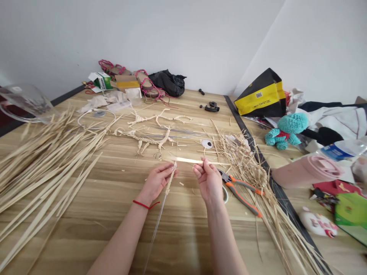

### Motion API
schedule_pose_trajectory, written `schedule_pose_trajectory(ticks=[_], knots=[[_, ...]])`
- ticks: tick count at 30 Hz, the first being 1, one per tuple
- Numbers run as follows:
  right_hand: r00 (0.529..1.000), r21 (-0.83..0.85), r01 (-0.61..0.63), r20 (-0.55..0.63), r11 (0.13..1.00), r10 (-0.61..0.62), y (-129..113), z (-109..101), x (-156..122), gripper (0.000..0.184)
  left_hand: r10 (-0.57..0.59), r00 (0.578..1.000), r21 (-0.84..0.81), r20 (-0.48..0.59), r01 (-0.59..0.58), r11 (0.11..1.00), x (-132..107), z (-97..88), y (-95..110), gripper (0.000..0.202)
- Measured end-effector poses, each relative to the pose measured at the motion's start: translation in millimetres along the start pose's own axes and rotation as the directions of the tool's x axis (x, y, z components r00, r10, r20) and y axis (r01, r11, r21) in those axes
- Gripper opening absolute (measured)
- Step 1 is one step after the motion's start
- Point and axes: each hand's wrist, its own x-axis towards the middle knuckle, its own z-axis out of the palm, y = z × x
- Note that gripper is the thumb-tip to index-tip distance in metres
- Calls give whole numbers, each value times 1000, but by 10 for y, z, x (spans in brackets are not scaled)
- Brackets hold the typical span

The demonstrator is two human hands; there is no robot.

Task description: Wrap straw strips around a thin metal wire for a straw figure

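Observation:
My left hand (157, 181) pinches a thin metal wire (156, 229), its upper end wrapped in pale straw (169, 181). A flat straw strip (187, 160) stretches from the top of that wrapping to my right hand (209, 179), whose thumb and fingers are closed on it. Beyond my hands lie a woven straw figure with legs (146, 139) and a branching straw piece (160, 117). Bare wires (183, 133) rest between these two. Pliers with orange and grey handles (241, 194) lie just right of my right hand, and a tape roll (225, 194) shows partly behind that wrist.
Long straw strips (57, 164) spread across the left side, near a clear pitcher (25, 105). Straw scraps (243, 156) pile up at the right. Sandals (147, 86) and a black bag (169, 82) sit at the back. A turquoise crocheted toy (288, 130) stands beyond the dark table edge.

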Motion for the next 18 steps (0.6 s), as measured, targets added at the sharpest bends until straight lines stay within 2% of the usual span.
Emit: schedule_pose_trajectory(ticks=[4, 7, 11, 18], knots=[[998, 11, -46, 33, 999, 46, 61, 41, -13, 18, -27, 998, 64, 52, 23, 998, -11, -8, 17, 21], [999, -11, -41, 16, 999, 41, 92, 62, -12, 20, -63, 993, 93, 98, 53, 994, -23, -10, 36, 23], [1000, -51, -11, -29, 999, 10, 131, 67, 3, 16, -69, 990, 62, 124, 62, 996, -23, -23, 32, 23], [996, -131, -76, 39, 988, 82, 203, 99, -32, 23, -68, 982, 30, 176, 63, 998, -8, -15, 15, 24]])
